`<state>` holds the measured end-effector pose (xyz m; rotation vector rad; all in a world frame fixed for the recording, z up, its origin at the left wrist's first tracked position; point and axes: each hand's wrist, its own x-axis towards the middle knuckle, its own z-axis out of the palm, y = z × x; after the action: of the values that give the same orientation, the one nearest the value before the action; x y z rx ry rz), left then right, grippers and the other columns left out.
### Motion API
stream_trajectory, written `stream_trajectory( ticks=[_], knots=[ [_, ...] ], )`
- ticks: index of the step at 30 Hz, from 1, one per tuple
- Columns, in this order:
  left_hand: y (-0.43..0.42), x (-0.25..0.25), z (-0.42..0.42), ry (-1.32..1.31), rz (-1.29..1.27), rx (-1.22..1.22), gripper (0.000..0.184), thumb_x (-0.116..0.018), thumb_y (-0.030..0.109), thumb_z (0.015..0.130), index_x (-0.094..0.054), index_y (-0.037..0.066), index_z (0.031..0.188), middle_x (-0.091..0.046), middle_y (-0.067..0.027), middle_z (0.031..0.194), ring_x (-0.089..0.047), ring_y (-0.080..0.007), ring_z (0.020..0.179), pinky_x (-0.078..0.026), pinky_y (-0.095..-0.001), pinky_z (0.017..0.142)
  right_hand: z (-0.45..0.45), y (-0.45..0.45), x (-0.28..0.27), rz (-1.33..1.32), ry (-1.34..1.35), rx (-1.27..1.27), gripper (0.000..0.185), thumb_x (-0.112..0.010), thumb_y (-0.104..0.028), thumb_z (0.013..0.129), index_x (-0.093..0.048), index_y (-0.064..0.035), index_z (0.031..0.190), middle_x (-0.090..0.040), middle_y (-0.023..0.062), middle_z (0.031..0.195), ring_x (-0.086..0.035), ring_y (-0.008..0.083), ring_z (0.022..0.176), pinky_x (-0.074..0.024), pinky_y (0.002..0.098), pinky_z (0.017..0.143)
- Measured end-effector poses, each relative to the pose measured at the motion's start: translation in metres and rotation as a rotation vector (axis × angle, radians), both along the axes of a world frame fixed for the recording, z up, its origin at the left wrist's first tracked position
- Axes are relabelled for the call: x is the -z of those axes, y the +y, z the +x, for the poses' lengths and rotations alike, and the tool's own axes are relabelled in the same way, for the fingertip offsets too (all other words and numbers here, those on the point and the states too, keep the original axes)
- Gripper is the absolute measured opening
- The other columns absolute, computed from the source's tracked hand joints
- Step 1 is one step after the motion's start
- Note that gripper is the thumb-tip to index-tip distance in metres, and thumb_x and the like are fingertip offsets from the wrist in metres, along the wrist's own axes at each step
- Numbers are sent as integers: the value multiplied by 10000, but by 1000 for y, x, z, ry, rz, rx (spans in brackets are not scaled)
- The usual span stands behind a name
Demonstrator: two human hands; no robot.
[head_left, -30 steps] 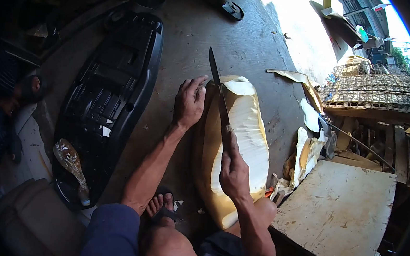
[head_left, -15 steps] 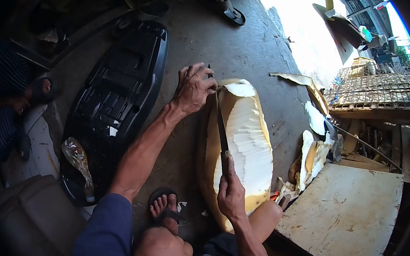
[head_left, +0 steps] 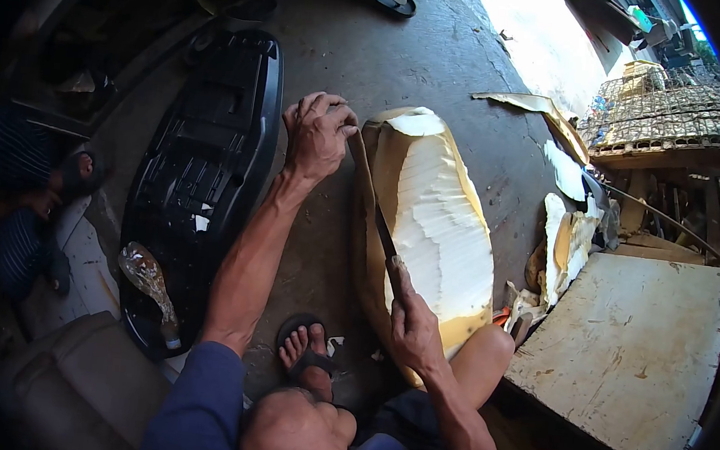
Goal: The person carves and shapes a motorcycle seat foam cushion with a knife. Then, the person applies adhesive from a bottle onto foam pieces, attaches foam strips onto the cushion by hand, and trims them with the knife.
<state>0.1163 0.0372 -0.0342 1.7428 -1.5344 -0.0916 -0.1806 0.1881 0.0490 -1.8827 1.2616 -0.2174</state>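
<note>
A long dark knife [head_left: 372, 194] slants over the left side of a large foam block [head_left: 442, 206], whose top is white and ridged between yellowed sides. My right hand [head_left: 416, 324] is closed round the knife's handle near the block's lower part. At the blade's far end, my left hand [head_left: 320, 134] has its fingers bent and pinched on the tip, just left of the block's top end. Left of my left arm lies a black plastic seat base [head_left: 205, 145], with a brownish bottle [head_left: 151, 280] on its lower end.
Foam scraps [head_left: 563, 241] lie right of the block, beside a worn pale board [head_left: 625, 347]. A wire rack [head_left: 669, 114] stands over wood pieces at the upper right. Another person's striped clothing [head_left: 16, 240] and feet show at the left. A brown cushion [head_left: 85, 389] sits lower left.
My left hand has moved from beside the block's top end onto the knife's tip. The blade has tilted further left and sits lower along the block's left side. The view has shifted slightly.
</note>
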Motion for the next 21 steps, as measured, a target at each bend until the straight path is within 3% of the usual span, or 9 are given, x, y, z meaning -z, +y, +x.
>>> stream_trajectory(
  ticks=[2,4,6,8,12,21],
  knots=[
    [3,-2,2,-1,10,-16,76,-759,158,809,-736,166,882,-670,-22,1159,-562,-281,1191,-370,-465,1012,-8,12,2,-161,-100,-16,669,-487,21,952,-316,-114,1584,-646,235,1005,-657,356,881,-520,415,835],
    [8,-2,1,12,29,2,90,-768,161,803,-737,164,887,-670,-22,1152,-563,-275,1186,-373,-460,1006,-7,14,0,32,103,10,684,-497,23,947,-309,-121,1589,-635,214,961,-645,344,845,-521,415,821],
    [5,-5,1,23,39,-32,100,-773,157,797,-740,163,891,-674,-24,1146,-569,-270,1172,-380,-455,996,-4,7,8,31,88,24,683,-513,15,945,-317,-118,1585,-635,219,963,-651,345,859,-522,410,824],
    [9,-5,5,-6,19,-49,100,-772,151,801,-742,161,895,-678,-19,1137,-579,-266,1155,-388,-447,983,-13,19,5,-6,29,15,707,-544,-10,932,-329,-176,1586,-593,219,869,-606,397,771,-509,488,739],
    [5,-8,13,-6,22,-47,102,-770,148,805,-741,145,903,-688,-22,1120,-601,-269,1121,-411,-443,963,-25,41,4,-101,-3,2,734,-553,5,913,-331,-185,1586,-599,217,871,-608,394,779,-520,479,754],
    [13,-9,13,-6,56,-47,101,-767,143,816,-739,126,912,-698,-41,1110,-626,-274,1099,-463,-427,942,-34,60,-7,32,94,12,717,-569,-46,940,-313,-194,1593,-574,232,863,-613,418,759,-518,501,719]
  ],
)
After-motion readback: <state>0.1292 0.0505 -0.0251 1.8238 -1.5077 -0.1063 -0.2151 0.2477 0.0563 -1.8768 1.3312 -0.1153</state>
